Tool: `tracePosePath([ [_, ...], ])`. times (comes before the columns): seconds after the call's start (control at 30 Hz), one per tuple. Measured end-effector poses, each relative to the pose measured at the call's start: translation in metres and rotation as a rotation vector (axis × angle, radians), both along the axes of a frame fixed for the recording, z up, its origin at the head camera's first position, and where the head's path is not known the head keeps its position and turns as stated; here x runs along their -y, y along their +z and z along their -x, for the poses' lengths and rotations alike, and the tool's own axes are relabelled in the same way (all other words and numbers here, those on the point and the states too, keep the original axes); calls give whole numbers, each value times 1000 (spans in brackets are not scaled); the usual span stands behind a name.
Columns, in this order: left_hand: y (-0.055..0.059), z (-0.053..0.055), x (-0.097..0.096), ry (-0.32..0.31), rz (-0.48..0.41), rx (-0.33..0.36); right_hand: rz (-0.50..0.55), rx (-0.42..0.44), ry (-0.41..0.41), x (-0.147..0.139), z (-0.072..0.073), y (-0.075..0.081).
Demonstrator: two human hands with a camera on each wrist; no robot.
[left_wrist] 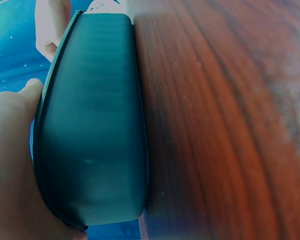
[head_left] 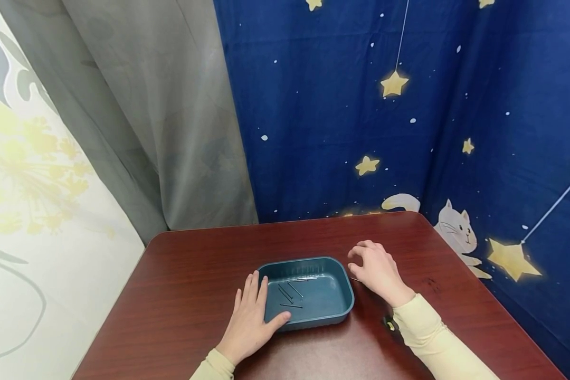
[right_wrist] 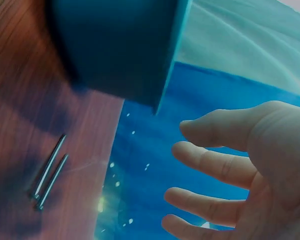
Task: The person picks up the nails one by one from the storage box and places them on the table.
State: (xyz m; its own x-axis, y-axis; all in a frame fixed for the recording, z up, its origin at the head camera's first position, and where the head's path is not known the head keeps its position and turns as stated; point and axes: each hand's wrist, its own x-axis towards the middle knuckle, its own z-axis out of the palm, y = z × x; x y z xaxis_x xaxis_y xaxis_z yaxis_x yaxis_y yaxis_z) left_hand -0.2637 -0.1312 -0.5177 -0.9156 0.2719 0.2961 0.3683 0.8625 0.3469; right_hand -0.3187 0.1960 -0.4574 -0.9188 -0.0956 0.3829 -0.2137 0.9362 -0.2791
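A blue-green plastic tray stands on the table with several nails lying loose on its floor. My left hand rests over the tray's left end, its fingers extended along the rim and its thumb on the near edge. Beyond the tray's right end, my right hand hovers over the table, fingers slightly bent and apart, nothing between them. In the right wrist view, two nails lie side by side on the wood, below that hand. Most of them is hidden behind the hand in the head view.
The dark red wooden table has rounded far corners. Behind it hang a grey curtain and a blue curtain with stars and a white cat. A small dark object shows by the right sleeve.
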Motion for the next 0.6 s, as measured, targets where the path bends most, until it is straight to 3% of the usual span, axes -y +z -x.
tracePosePath([
  [0.6,2,-1,-1,13,10,-2,9,0,84,44,-9,17],
])
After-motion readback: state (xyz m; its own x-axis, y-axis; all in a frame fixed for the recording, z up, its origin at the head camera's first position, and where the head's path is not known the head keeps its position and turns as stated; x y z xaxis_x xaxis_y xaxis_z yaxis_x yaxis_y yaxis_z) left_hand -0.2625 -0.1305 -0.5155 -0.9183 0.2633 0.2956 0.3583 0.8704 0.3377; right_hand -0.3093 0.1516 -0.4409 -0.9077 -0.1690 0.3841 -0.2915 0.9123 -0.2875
